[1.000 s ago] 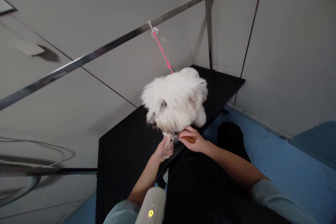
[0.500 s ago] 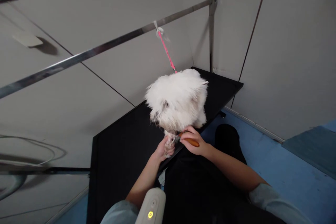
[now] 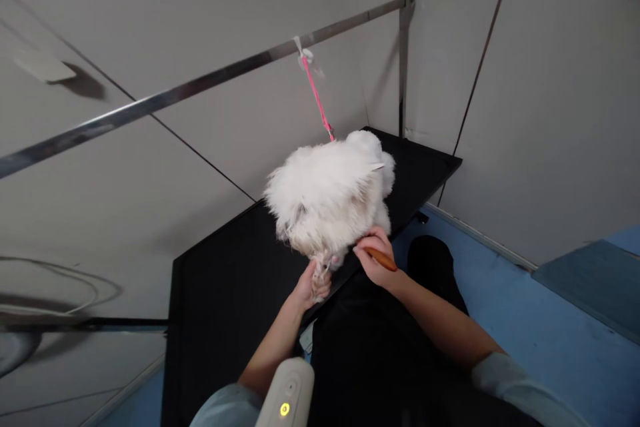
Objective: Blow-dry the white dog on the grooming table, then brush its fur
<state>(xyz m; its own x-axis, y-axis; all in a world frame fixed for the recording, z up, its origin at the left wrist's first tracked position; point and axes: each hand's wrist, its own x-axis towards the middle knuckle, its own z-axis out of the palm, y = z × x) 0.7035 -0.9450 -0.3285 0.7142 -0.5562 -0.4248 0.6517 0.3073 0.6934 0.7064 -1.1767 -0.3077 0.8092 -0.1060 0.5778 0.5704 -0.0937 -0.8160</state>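
Observation:
A fluffy white dog (image 3: 325, 180) is on the black grooming table (image 3: 220, 293), its head turned down toward the left. My left hand (image 3: 309, 285) is closed round one of its front paws (image 3: 320, 273), below the muzzle. My right hand (image 3: 376, 259) grips the brown wooden handle of a grooming brush (image 3: 381, 258), close to the dog's chest and the table's near edge. The brush's head is hidden by the hand and fur. A pink leash (image 3: 318, 100) runs up from behind the dog's head to a metal bar.
The metal bar (image 3: 200, 85) crosses above the table on an upright post (image 3: 403, 73). A pale device with a yellow light (image 3: 287, 393) juts up at the bottom. My dark-clothed knee (image 3: 431, 273) is beside the table, over the blue floor (image 3: 505, 300). Grey walls stand behind.
My right hand has moved slightly right with the brush, away from the held paw. The dog's head has shifted left and tilted. My left hand stays closed on the paw.

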